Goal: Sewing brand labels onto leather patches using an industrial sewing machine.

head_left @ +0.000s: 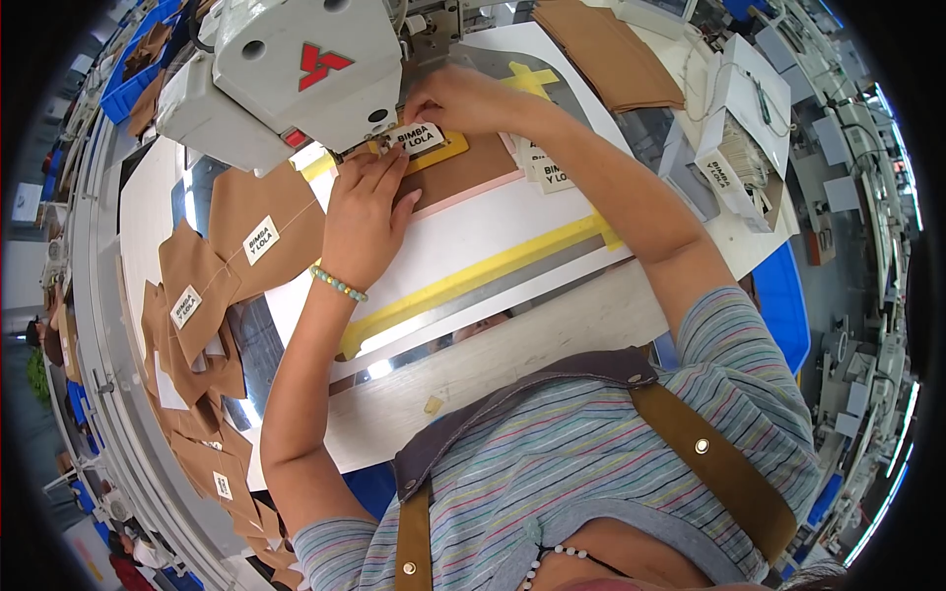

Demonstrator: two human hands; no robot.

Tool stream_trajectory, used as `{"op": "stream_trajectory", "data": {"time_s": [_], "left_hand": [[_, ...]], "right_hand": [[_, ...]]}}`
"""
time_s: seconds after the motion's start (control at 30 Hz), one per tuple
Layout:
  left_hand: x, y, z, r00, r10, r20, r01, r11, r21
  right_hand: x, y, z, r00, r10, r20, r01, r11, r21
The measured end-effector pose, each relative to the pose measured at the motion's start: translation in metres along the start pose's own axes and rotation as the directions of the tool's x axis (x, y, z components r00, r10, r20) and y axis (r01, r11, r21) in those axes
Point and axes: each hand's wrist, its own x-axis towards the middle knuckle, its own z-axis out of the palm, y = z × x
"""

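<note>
White rectangular label (422, 136) lies on the flat yellow plate (448, 153) beside the white sewing-machine head (296, 79); we should keep it square, left hand (365, 217) spread flat, right hand's (463, 102) grip unclear.

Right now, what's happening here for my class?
A person in a striped short-sleeved shirt is at a white sewing machine. The left hand rests at the lower left of a white rectangular label; the right hand bends over its top. Whether either pinches it is unclear. Brown flat panels bearing similar labels lie to the left; loose white labels lie to the right.
</note>
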Motion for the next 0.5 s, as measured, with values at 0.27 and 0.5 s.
{"op": "stream_trajectory", "data": {"time_s": [0.27, 0.5], "left_hand": [[0.000, -0.002, 0.002, 1.000, -0.008, -0.001, 0.008, 1.000, -0.020], [-0.005, -0.009, 0.008, 1.000, -0.006, 0.001, 0.006, 1.000, 0.017]], "right_hand": [[0.005, -0.002, 0.001, 0.988, 0.049, 0.143, -0.065, 0.992, 0.108], [-0.015, -0.016, -0.001, 0.999, 0.024, 0.027, -0.021, 0.996, -0.092]]}}
